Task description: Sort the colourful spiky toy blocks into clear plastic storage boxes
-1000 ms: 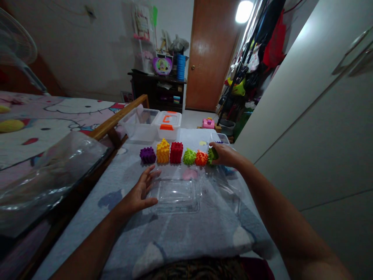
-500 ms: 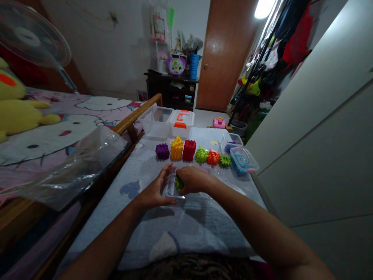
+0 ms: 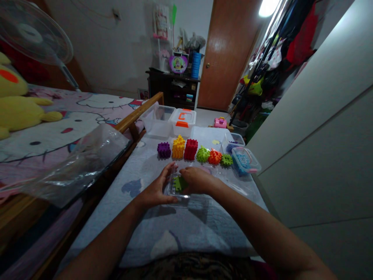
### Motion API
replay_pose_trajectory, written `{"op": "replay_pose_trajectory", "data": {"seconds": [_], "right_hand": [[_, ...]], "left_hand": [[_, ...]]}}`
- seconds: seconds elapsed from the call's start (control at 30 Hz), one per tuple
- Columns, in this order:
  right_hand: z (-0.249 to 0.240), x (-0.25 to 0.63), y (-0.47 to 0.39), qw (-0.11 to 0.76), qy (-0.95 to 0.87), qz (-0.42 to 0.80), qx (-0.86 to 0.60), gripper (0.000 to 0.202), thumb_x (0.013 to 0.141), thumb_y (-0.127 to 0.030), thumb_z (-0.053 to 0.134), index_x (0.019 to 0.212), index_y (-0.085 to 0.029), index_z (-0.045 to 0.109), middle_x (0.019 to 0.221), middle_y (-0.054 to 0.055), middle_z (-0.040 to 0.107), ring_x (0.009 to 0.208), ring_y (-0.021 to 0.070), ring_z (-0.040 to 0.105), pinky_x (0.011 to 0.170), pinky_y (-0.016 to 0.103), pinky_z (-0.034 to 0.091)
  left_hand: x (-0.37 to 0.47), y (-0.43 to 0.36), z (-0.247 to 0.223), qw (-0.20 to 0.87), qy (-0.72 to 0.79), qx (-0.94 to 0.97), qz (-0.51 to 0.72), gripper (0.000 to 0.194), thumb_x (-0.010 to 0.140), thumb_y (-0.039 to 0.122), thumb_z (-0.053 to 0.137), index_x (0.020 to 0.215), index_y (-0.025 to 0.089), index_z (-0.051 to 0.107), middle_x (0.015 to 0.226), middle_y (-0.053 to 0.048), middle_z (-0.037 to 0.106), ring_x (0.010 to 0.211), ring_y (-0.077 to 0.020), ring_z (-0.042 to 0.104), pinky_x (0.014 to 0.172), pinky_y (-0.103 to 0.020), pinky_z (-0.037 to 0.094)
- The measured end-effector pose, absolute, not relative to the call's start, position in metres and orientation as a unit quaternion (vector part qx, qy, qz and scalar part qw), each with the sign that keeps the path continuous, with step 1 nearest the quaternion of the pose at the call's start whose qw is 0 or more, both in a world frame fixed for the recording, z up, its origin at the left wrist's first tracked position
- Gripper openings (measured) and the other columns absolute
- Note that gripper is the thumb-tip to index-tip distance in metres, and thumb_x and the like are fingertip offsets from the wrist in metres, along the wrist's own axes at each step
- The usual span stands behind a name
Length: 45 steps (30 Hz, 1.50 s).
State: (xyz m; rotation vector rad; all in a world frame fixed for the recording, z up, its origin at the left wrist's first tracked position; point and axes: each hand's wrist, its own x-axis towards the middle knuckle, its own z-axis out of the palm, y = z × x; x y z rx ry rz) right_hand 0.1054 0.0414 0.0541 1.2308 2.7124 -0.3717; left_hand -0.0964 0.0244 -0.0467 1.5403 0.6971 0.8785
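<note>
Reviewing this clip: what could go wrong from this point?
The green piece might catch on the rim of the clear container, as the right hand has it right there. The container might slide or tip, since the left hand braces only one end. The right hand could also bump the block row, including the orange block, just beyond it.

I have open room over the near side of the table point(image 3: 204, 237). Past the clear plastic tray point(image 3: 181, 196), a row of interlocking blocks point(image 3: 191, 149) bars my way forward; the wooden bed rail point(image 3: 138, 111) limits me leftward, the pale cabinet point(image 3: 300, 155) rightward.
</note>
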Motion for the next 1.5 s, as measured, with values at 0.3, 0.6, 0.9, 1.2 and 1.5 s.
{"op": "replay_pose_trajectory", "data": {"seconds": [0.3, 0.6, 0.9, 1.2, 1.5], "right_hand": [[0.055, 0.109, 0.032, 0.08, 0.871, -0.147, 0.462, 0.051, 0.075, -0.026, 0.074, 0.12, -0.011, 0.057, 0.108, 0.018, 0.072, 0.098, 0.0301, 0.07, 0.071, 0.031, 0.05], [0.11, 0.212, 0.06, -0.045, 0.834, -0.085, 0.543, 0.021, 0.088, -0.024, 0.061, 0.107, -0.015, 0.065, 0.095, 0.007, 0.073, 0.085, 0.018, 0.067, 0.071, 0.025, 0.044], [0.052, 0.263, 0.104, 0.155, 0.795, 0.035, 0.586, 0.078, 0.064, -0.035, 0.082, 0.131, -0.011, 0.052, 0.132, 0.021, 0.06, 0.125, 0.0347, 0.05, 0.102, 0.04, 0.036], [0.041, 0.254, 0.113, 0.186, 0.787, 0.047, 0.586, 0.062, 0.066, -0.025, 0.076, 0.122, -0.007, 0.056, 0.112, 0.021, 0.069, 0.117, 0.0351, 0.055, 0.103, 0.043, 0.034], [0.035, 0.257, 0.114, 0.187, 0.773, 0.034, 0.605, 0.069, 0.067, -0.025, 0.071, 0.13, -0.004, 0.05, 0.113, 0.024, 0.069, 0.119, 0.0382, 0.054, 0.109, 0.051, 0.028]], "left_hand": [[-0.098, 0.025, -0.047, 0.576, 0.3, 0.665, 0.37, 0.12, 0.065, 0.039, 0.088, 0.155, 0.034, 0.01, 0.163, -0.014, 0.019, 0.151, -0.0348, 0.012, 0.12, -0.054, 0.019], [-0.099, 0.026, -0.047, 0.558, 0.322, 0.678, 0.354, 0.117, 0.066, 0.041, 0.087, 0.154, 0.036, 0.009, 0.162, -0.015, 0.019, 0.15, -0.0352, 0.014, 0.12, -0.058, 0.014], [-0.099, 0.026, -0.047, 0.557, 0.322, 0.68, 0.353, 0.116, 0.067, 0.045, 0.085, 0.153, 0.035, 0.008, 0.161, -0.016, 0.02, 0.15, -0.0353, 0.014, 0.119, -0.059, 0.013], [-0.1, 0.025, -0.045, 0.565, 0.322, 0.675, 0.349, 0.116, 0.068, 0.041, 0.085, 0.153, 0.037, 0.007, 0.162, -0.015, 0.02, 0.151, -0.0343, 0.014, 0.119, -0.059, 0.015], [-0.099, 0.024, -0.041, 0.566, 0.333, 0.668, 0.351, 0.117, 0.066, 0.042, 0.086, 0.153, 0.036, 0.008, 0.162, -0.015, 0.022, 0.151, -0.0344, 0.013, 0.12, -0.056, 0.017]]}}
